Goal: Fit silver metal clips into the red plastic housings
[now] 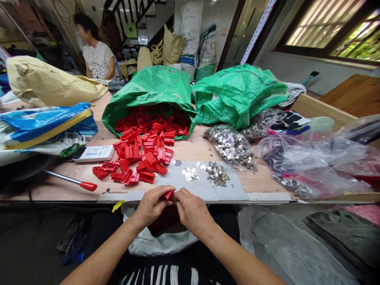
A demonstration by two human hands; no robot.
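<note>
Between my two hands, just over the front table edge, is a red plastic part (pixel 169 194). My left hand (pixel 152 206) grips it from the left, fingers closed. My right hand (pixel 191 209) has its fingers pinched together at the part's right end; whether a small metal piece is in them is hidden. Beneath both hands an open white sack (pixel 162 244) rests at my lap. Ahead lies a pile of red plastic parts (pixel 133 152), spilling from a green sack (pixel 154 85). On a grey mat (pixel 175 180) sit two small heaps of metal plates (pixel 217 174).
A clear bag of metal plates (pixel 233 144) lies behind the mat. At the left are a white box (pixel 93 153), a red-tipped lever (pixel 88 186) and a blue bag (pixel 47 126). Plastic bags (pixel 314 158) crowd the right. Another person (pixel 97 55) sits at the back left.
</note>
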